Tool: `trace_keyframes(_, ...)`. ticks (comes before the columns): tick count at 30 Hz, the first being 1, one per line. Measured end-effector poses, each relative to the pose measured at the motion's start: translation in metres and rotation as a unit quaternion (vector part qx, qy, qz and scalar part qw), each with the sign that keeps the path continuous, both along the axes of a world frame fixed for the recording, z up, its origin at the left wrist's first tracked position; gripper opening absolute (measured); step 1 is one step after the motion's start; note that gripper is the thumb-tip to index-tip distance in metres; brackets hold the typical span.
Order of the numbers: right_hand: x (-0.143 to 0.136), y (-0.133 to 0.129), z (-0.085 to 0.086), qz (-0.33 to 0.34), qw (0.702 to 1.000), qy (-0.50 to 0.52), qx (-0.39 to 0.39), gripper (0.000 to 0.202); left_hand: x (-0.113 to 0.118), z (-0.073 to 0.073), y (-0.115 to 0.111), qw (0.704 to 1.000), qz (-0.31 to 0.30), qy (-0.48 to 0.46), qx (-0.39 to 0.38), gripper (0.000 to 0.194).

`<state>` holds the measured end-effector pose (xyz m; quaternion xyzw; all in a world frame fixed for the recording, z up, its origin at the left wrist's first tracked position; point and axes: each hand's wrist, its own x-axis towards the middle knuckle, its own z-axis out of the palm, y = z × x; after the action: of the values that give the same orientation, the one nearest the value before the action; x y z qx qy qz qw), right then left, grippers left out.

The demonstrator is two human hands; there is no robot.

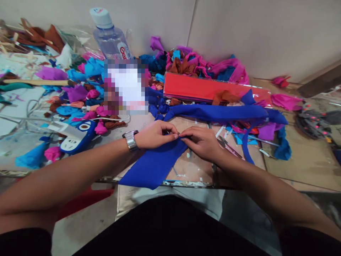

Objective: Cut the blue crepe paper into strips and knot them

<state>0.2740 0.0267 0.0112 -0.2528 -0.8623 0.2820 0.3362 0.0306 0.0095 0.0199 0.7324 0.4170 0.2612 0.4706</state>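
My left hand (159,135), with a metal-banded watch (130,139) on the wrist, pinches the top edge of a blue sheet (156,163) that looks like crepe paper. Close beside it, my right hand (201,141) pinches the same edge, the fingertips of both hands almost meeting. The sheet slants down to the left, and its lower end hangs over the table's front edge. Just beyond my hands lies a long blue strip (218,112), with knotted blue pieces (160,106) at its left end. Scissors (229,146) lie to the right of my right hand, partly hidden by it.
Behind are a plastic bottle (110,41), a red pack in clear wrap (202,87) and heaped coloured scraps (183,64). On the left sits a blue-and-white power strip (80,137) with a plug and cable. A dark round tray (313,122) stands right. Part of the view is pixelated.
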Motion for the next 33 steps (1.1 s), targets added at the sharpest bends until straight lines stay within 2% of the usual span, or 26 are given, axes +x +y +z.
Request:
trace_keyframes(19,0.000,0.000,-0.002,-0.039,0.999,-0.007,0.026,0.007,0.009,0.000,-0.009,0.997,0.071,-0.019,0.000,0.027)
trace_keyframes(33,0.000,-0.002,0.000,-0.010,1.000,0.010,0.020,0.009,0.011,0.002,-0.011,0.997,0.064,-0.045,-0.014,0.020)
